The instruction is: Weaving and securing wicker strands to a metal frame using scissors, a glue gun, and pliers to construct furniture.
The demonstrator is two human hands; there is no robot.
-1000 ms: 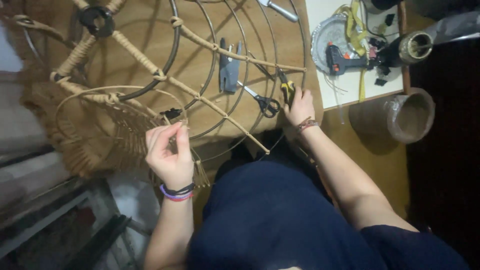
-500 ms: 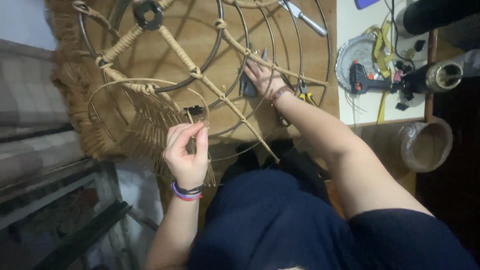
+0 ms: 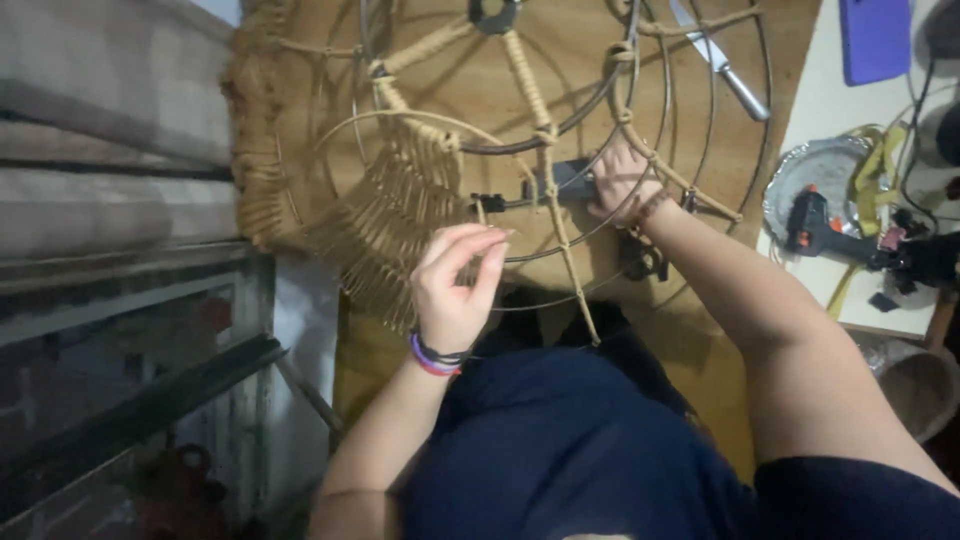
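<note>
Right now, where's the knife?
Head view, upper right: the knife lies on the wooden table under the wire frame's rim, left of the purple case.

Knife on wooden table, purple case, foil dish (cluttered), black glue gun

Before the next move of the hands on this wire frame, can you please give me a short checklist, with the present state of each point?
1. Left hand pinches a strand at the woven part: cannot tell; the fingers are together, but the strand is too thin to see.
2. Right hand rests on the dark tool inside the frame: ok.
3. Wire frame lies flat on the wooden table: ok.
4. Knife lies apart from both hands: ok.
5. Small black clip sits on the wire by the weaving: ok.
6. Right hand grips the tool firmly: cannot tell.
</note>
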